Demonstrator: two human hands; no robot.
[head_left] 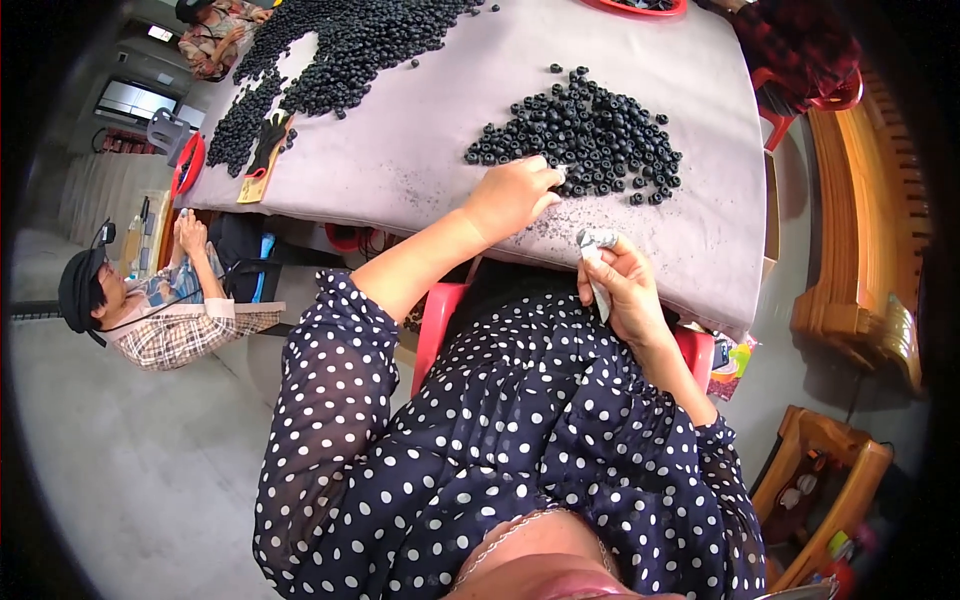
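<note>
A loose pile of small black rings (pixel 590 135) lies on the cloth-covered table in front of me. My left hand (pixel 515 195) is at the pile's near edge, fingers bent inward. A bit of white shows at its fingertips, and whatever they pinch is too hidden to name. Close to the table's front edge, my right hand (pixel 625 280) is closed on a crumpled white strip with a grey end (pixel 598 240); its kind is unclear. Dark crumbs (pixel 545 222) are scattered on the cloth between the pile and my hands.
A larger spread of black rings (pixel 350 60) covers the far left, with a black glove (pixel 266 145) beside it. Red trays (pixel 188 163) show at the table's edges. Co-workers (pixel 165 310) are at left and far side. Wooden furniture (pixel 865 250) stands right.
</note>
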